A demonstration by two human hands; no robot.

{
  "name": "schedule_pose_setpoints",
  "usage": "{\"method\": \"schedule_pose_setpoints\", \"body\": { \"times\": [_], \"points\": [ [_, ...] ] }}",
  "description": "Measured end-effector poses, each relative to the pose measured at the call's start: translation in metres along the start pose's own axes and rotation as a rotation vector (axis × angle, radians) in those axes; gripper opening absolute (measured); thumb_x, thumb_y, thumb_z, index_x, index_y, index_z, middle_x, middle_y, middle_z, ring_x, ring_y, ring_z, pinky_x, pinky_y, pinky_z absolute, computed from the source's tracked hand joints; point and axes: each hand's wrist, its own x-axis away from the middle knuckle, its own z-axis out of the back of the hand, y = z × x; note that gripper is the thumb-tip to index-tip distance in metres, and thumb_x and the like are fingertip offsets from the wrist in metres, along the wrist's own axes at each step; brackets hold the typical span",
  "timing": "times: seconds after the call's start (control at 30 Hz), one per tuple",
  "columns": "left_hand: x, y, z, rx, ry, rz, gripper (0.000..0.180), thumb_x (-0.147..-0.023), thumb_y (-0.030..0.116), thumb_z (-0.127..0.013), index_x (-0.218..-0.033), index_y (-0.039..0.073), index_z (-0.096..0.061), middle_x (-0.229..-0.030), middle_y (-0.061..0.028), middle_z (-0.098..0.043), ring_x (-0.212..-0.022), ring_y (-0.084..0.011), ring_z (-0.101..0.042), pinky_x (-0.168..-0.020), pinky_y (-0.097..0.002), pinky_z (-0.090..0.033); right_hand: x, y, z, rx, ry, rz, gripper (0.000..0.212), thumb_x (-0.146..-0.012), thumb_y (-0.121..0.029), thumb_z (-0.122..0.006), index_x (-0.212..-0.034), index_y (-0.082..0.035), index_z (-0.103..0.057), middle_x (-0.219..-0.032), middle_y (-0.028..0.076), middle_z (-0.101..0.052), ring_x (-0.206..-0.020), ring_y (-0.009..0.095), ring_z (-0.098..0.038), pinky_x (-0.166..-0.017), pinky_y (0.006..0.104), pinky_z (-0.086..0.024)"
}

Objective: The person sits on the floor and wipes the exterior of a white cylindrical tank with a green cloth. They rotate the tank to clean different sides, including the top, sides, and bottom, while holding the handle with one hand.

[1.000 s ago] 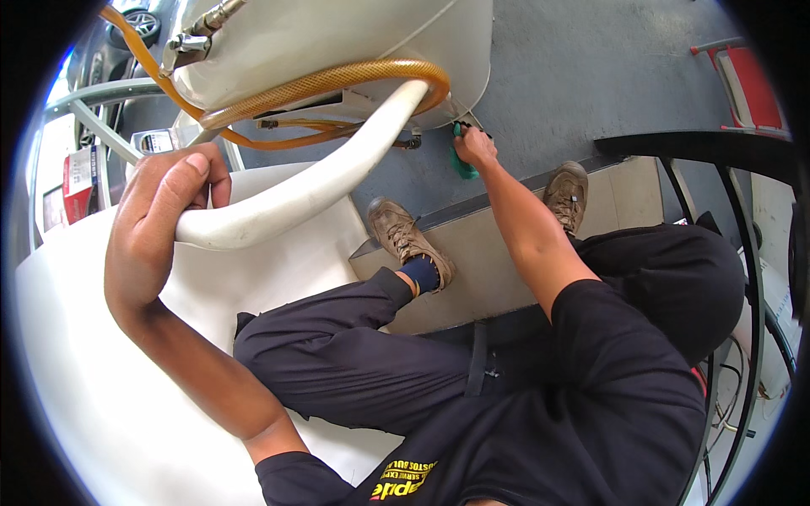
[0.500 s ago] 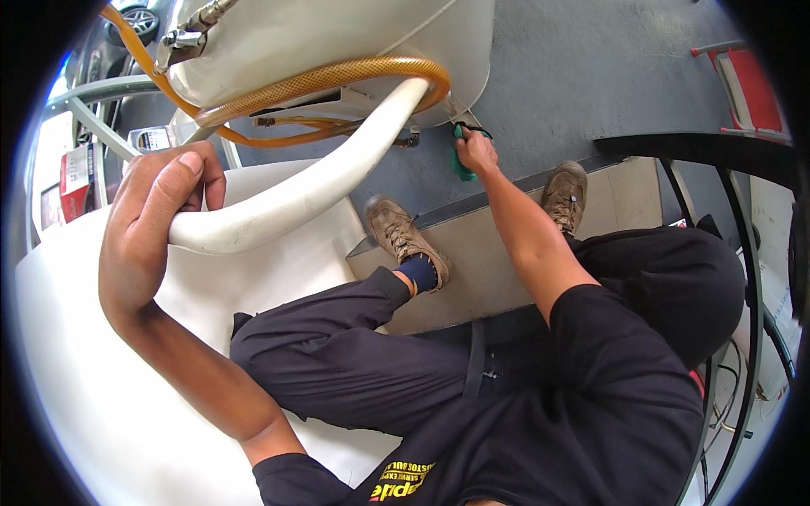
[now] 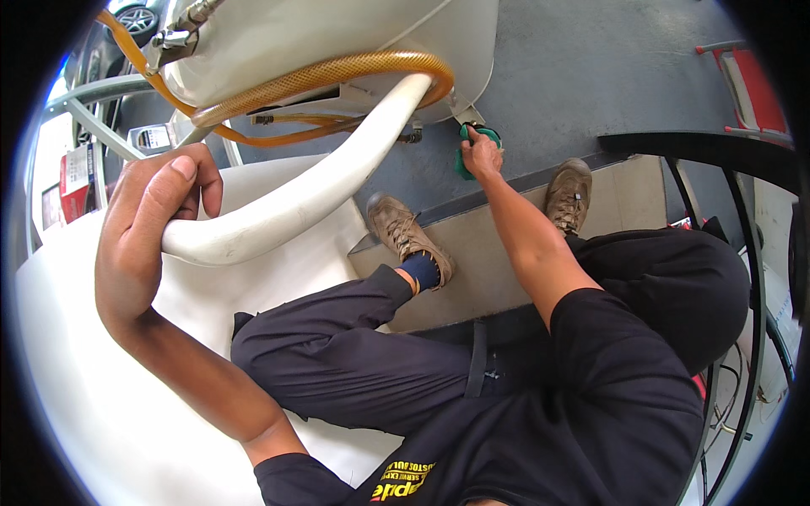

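Observation:
My left hand (image 3: 160, 198) is curled around the near bend of a white tubular handle (image 3: 295, 215); the thumb lies over the bent fingers, and part of the grip is hidden. This handle curves up to a large white tank (image 3: 337, 29). An amber braided hose (image 3: 337, 72) loops over its far end. Further off to the right, my right hand (image 3: 483, 158) clutches a green cloth (image 3: 464, 166) low down, beside a small metal bracket (image 3: 467, 114) at the foot of the tank. Its fingers are pressed into the cloth and partly hidden.
A metal valve fitting (image 3: 173, 46) sits on the tank's left side. Red-and-white boxes (image 3: 78, 179) stand at the left, near a grey metal frame (image 3: 97, 126). My shoes (image 3: 405, 228) rest near a beige step (image 3: 624, 190). A black curved rail (image 3: 700, 148) and a red object (image 3: 755, 88) are at the right.
My right hand has shifted slightly to the right with the green cloth, and its back has turned more into view. The handle's near end appears slightly lower; my left hand keeps its grip.

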Motion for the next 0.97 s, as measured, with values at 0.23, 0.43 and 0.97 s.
{"method": "schedule_pose_setpoints", "body": {
  "times": [0.23,0.43,0.97],
  "points": [
    [0.001,0.004,-0.011,0.034,0.123,0.010,0.046,-0.104,0.037,-0.048,-0.084,0.000,-0.066,-0.076,-0.0033,-0.055,-0.076,-0.0131,-0.043,-0.075,-0.0310,-0.034,-0.034,-0.020,0.008,0.028,-0.044,0.029,0.040,-0.100,-0.036,-0.061,-0.135,-0.021,-0.071,-0.123,0.017,-0.075,-0.119,0.042,-0.069,-0.099,0.0549,-0.055],
    [-0.001,-0.002,-0.003,0.011,0.018,-0.006,0.047,-0.105,0.040,-0.049,-0.084,0.001,-0.065,-0.076,-0.0029,-0.055,-0.076,-0.0125,-0.043,-0.075,-0.0304,-0.034,0.001,0.003,-0.005,-0.004,0.055,0.012,0.039,-0.100,-0.034,-0.061,-0.137,-0.026,-0.071,-0.125,0.017,-0.075,-0.118,0.042,-0.069,-0.099,0.0538,-0.055],
    [0.000,-0.002,-0.002,0.004,0.055,0.035,0.049,-0.104,0.045,-0.050,-0.089,0.001,-0.067,-0.081,-0.0042,-0.059,-0.079,-0.0143,-0.045,-0.079,-0.0325,-0.035,-0.044,0.000,-0.016,0.089,0.211,0.174,0.051,-0.095,-0.047,-0.073,-0.136,-0.020,-0.059,-0.117,0.021,-0.075,-0.110,0.045,-0.071,-0.096,0.0516,-0.056]
  ]
}}
